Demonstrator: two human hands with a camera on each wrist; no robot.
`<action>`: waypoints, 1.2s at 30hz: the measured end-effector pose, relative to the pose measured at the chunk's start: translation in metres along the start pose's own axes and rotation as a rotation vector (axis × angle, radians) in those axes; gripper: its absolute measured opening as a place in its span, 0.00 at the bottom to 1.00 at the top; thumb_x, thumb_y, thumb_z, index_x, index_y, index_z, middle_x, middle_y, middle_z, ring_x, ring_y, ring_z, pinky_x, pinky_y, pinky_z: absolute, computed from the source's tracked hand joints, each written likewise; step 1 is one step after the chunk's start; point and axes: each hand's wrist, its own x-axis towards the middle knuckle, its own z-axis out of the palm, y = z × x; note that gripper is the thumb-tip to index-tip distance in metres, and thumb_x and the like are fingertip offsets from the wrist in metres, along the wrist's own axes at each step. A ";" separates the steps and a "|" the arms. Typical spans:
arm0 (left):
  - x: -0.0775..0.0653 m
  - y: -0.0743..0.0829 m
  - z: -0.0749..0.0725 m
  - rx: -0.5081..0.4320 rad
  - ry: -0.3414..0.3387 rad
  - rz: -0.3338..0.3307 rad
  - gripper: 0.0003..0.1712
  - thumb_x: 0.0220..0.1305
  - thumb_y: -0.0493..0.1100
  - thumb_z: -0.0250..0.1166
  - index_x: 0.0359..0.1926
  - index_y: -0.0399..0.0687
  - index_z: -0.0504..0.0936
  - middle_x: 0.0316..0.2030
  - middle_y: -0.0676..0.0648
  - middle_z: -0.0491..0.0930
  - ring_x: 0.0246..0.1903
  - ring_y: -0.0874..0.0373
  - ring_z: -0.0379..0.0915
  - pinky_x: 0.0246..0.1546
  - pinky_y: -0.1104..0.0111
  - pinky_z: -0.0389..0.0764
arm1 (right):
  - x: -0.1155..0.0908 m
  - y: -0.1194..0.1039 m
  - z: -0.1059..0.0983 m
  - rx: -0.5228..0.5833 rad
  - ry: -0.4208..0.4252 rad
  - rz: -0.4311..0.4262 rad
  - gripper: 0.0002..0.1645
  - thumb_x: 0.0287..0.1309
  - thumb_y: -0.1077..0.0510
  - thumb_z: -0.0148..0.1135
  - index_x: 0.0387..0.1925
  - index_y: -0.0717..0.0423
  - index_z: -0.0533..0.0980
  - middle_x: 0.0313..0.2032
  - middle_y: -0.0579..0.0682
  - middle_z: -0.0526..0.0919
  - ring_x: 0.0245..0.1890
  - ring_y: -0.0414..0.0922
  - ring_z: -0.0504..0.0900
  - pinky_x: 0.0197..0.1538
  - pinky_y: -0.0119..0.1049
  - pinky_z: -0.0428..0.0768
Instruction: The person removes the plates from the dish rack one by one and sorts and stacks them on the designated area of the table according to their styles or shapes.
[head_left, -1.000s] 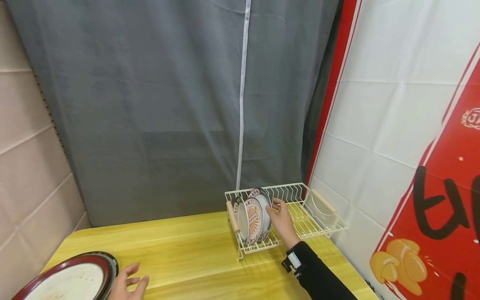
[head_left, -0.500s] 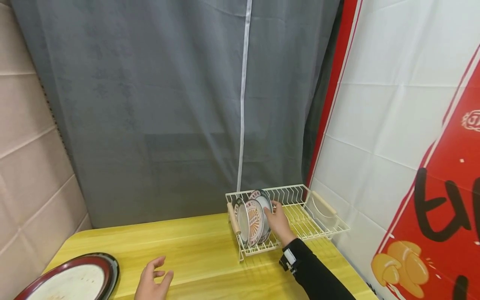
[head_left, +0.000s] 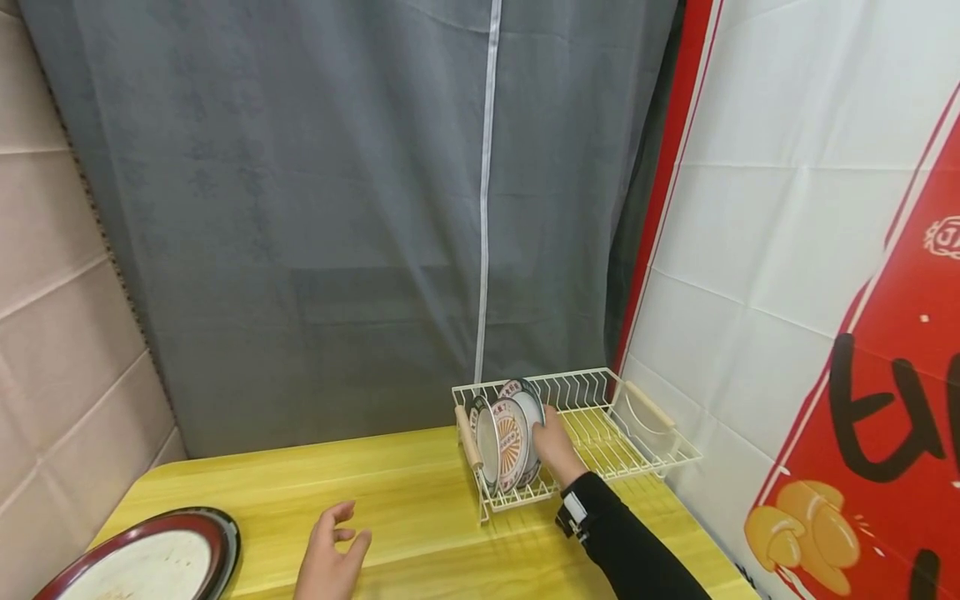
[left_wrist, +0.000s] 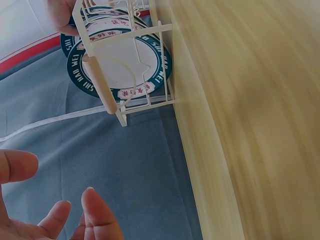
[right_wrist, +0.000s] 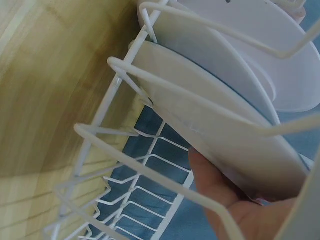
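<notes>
Several plates with patterned rims stand on edge in a cream wire dish rack (head_left: 615,450). My right hand (head_left: 557,446) grips the rightmost plate (head_left: 531,408) by its right rim, and its fingertips are partly hidden. In the right wrist view the pale underside of that plate (right_wrist: 215,117) leans against its neighbour, with my fingers at its rim. Over the table, left of the rack, my left hand (head_left: 332,554) hangs with spread, loosely bent fingers and holds nothing. The left wrist view shows a white plate (left_wrist: 117,60) with a green lettered rim nearest the rack's wooden handle (left_wrist: 100,85).
At the table's left edge lies a round white dish (head_left: 142,567) with a dark red rim, over a black-rimmed one. The yellow wood table (head_left: 405,492) meets a grey curtain (head_left: 337,250) behind. A red and white printed sheet (head_left: 750,250) hangs at the right.
My left hand has moved right, away from the red-rimmed dish. My right hand has closed further round the rim of the rightmost plate; the rack and plates stay in place.
</notes>
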 end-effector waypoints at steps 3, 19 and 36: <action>0.001 0.001 0.004 -0.006 -0.001 0.015 0.34 0.79 0.38 0.68 0.78 0.27 0.68 0.72 0.22 0.72 0.62 0.35 0.79 0.47 0.55 0.91 | 0.038 0.054 0.016 -0.096 0.055 -0.067 0.33 0.79 0.61 0.46 0.80 0.68 0.68 0.73 0.75 0.79 0.74 0.67 0.81 0.80 0.64 0.79; 0.006 0.006 0.009 -0.002 -0.004 0.021 0.34 0.80 0.39 0.68 0.78 0.28 0.68 0.72 0.23 0.73 0.62 0.35 0.79 0.49 0.53 0.92 | -0.018 -0.031 -0.041 0.073 0.317 -0.117 0.32 0.87 0.63 0.44 0.83 0.74 0.61 0.78 0.81 0.69 0.79 0.79 0.71 0.83 0.73 0.71; 0.006 0.015 0.010 0.008 -0.020 0.029 0.35 0.80 0.40 0.67 0.79 0.29 0.68 0.73 0.23 0.72 0.62 0.36 0.79 0.49 0.52 0.91 | -0.025 -0.049 -0.054 0.193 0.427 -0.137 0.32 0.87 0.66 0.44 0.85 0.71 0.59 0.82 0.78 0.66 0.83 0.75 0.66 0.87 0.71 0.65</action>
